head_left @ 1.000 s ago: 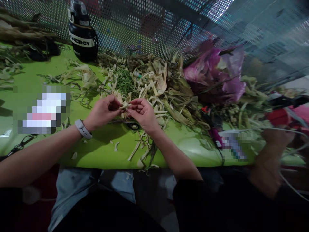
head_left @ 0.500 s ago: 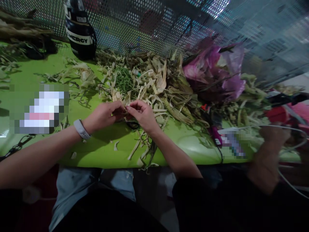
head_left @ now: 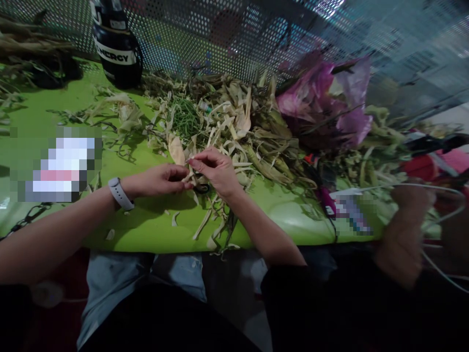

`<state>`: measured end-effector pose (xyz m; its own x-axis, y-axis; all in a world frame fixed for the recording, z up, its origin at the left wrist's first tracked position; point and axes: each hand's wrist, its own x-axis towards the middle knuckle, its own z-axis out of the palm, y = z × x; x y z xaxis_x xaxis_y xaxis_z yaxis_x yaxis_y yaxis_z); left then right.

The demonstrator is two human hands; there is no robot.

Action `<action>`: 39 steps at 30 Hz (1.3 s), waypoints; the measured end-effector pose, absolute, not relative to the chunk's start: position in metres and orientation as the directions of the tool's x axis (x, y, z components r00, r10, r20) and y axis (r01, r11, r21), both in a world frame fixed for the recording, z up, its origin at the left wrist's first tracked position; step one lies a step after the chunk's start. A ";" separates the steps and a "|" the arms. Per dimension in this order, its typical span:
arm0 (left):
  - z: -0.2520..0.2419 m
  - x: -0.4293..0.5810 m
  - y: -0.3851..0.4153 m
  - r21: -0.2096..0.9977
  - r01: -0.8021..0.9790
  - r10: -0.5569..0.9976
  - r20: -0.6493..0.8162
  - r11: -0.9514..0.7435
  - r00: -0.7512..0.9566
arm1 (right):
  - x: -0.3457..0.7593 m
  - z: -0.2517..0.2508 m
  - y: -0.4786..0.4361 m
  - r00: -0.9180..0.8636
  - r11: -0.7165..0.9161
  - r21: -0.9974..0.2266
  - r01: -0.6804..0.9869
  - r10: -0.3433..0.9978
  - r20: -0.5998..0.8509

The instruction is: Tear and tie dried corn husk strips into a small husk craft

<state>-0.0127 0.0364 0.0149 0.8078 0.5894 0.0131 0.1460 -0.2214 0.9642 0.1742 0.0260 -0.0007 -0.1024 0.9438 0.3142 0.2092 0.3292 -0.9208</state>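
My left hand (head_left: 164,180) has its fingers closed on a pale dry plant strip (head_left: 189,175), which looks like husk or leaf. Opposite it, my right hand (head_left: 219,168) pinches at the upper end of the strip between thumb and forefinger. Just below the fingertips lies a dark loop-shaped object (head_left: 201,187), partly covered. Behind both hands spreads a heap of dry pale strips (head_left: 227,129), with a tuft of thin green pieces (head_left: 185,117) on its left side. More strips (head_left: 218,230) lie at the table's front edge.
A black bottle (head_left: 119,54) stands at the back left of the green table (head_left: 146,230). A pink plastic bag (head_left: 326,105) sits at the back right, before a perforated metal panel (head_left: 234,39). A blurred phone-like screen (head_left: 62,164) lies left. Another person's arm (head_left: 406,230) reaches in at right.
My left hand has drawn slightly down and away from the right fingertips, and the pale strip now shows between them. My right hand stays in nearly the same place.
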 end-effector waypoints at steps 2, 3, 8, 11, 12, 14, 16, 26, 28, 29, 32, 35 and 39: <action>0.016 -0.011 0.032 0.970 0.154 0.531 -0.032 -0.188 0.847 | 0.173 -0.001 0.025 -0.089 0.351 -0.914 0.204 0.936 0.340; 0.017 -0.011 0.031 0.973 0.159 0.505 -0.054 -0.168 0.862 | 0.172 0.000 0.024 -0.089 0.362 -0.909 0.206 0.932 0.351; 0.015 -0.013 0.031 0.993 0.117 0.539 -0.113 0.027 0.835 | 0.175 0.007 0.024 -0.128 0.328 -0.919 0.218 0.943 0.307; 0.013 -0.015 0.036 0.993 0.047 0.609 -0.106 0.111 0.786 | 0.181 0.010 0.027 -0.198 0.215 -0.954 0.210 0.965 0.174; 0.012 -0.015 0.037 0.992 0.028 0.626 -0.099 0.122 0.773 | 0.182 0.010 0.028 -0.212 0.202 -0.955 0.219 0.965 0.156; 0.010 -0.016 0.038 0.992 0.003 0.660 -0.085 0.125 0.746 | 0.183 0.009 0.029 -0.216 0.221 -0.944 0.244 0.962 0.169; 0.008 -0.015 0.039 0.994 0.007 0.689 -0.082 0.111 0.720 | 0.182 0.007 0.029 -0.203 0.267 -0.926 0.266 0.955 0.217; 0.015 -0.015 0.037 0.993 0.112 0.696 -0.108 0.040 0.710 | 0.182 0.004 0.033 -0.072 0.321 -0.895 0.309 0.946 0.315; 0.013 -0.015 0.038 0.995 0.087 0.710 -0.091 0.042 0.698 | 0.185 0.004 0.036 -0.066 0.312 -0.898 0.310 0.949 0.307; 0.011 -0.015 0.038 0.997 0.062 0.722 -0.077 0.048 0.687 | 0.187 0.005 0.037 -0.034 0.327 -0.890 0.319 0.942 0.334; 0.005 -0.015 0.040 0.995 -0.039 0.776 -0.043 0.088 0.629 | 0.192 0.012 0.034 0.172 0.438 -0.805 0.400 0.827 0.535; 0.001 -0.014 0.042 0.988 -0.117 0.842 -0.022 0.101 0.540 | 0.191 0.019 0.024 0.179 0.480 -0.748 0.459 0.774 0.607; -0.001 -0.012 0.044 0.972 -0.211 0.874 0.012 0.103 0.485 | 0.176 0.017 0.015 -0.238 0.291 -0.906 0.307 0.945 0.223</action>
